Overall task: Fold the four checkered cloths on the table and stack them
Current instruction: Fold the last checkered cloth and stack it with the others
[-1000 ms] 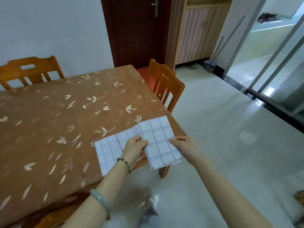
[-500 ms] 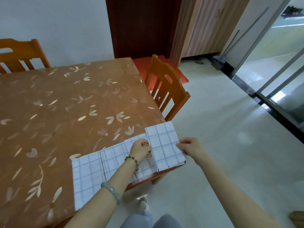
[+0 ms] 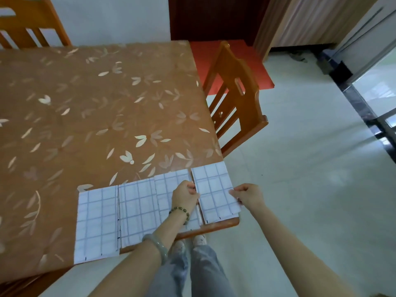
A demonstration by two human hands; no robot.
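4th checkered cloth (image 3: 214, 191) has come down flat at 5 o'clock on the tabletop (image 3: 107, 108), beside 3 other cloths (image 3: 137, 211); left hand (image 3: 185, 196) and right hand (image 3: 249, 195) pinch-grip its edges. Stacking remains.

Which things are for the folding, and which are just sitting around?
For the job: rightmost cloth, pinched by left hand and right hand; leftmost cloth; second cloth; third cloth; table.
Just around: near chair, far chair, red mat, door.

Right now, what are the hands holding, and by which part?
Both pinch the rightmost folded checkered cloth at the corner of the table: the left hand on its left edge, the right hand on its right edge, each about midway along.
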